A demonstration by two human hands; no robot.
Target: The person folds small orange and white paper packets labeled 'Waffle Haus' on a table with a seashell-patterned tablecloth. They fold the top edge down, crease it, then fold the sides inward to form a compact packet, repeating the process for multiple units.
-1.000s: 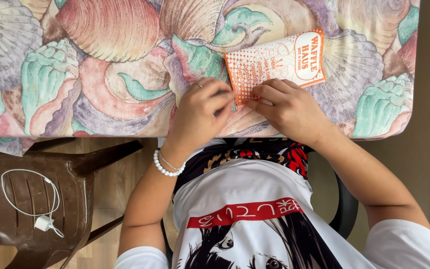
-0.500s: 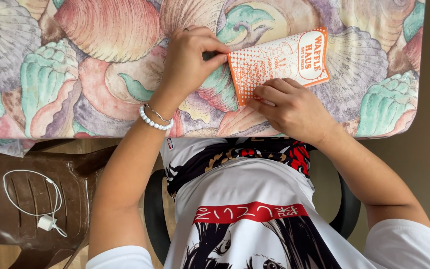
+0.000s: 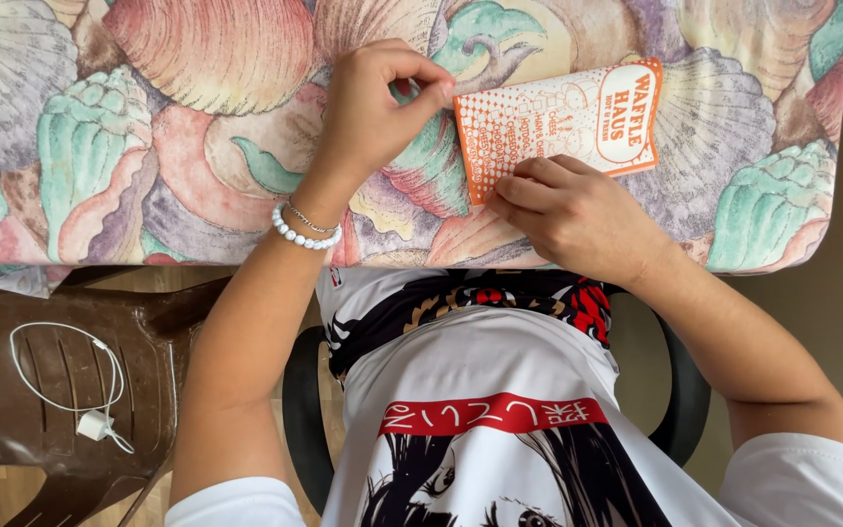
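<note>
Since half a second ago the left hand (image 3: 373,107) barely shifts, pinching the orange-and-white paper sheet's (image 3: 558,122) left corner. That sheet lies near the near edge of the shell-patterned tablecloth (image 3: 148,146). Pressing its lower edge, the right hand (image 3: 578,210) lies flat, fingers together. Beyond the table's edge, a brown chair (image 3: 60,390) holds a white charger (image 3: 95,425).

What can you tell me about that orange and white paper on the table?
The paper is a flat, thin rectangular sheet, white with orange print and border, lying tilted on the shell-patterned tablecloth. The left hand pinches its upper left corner between fingers and thumb, while the right hand presses fingertips on its lower edge.
</note>
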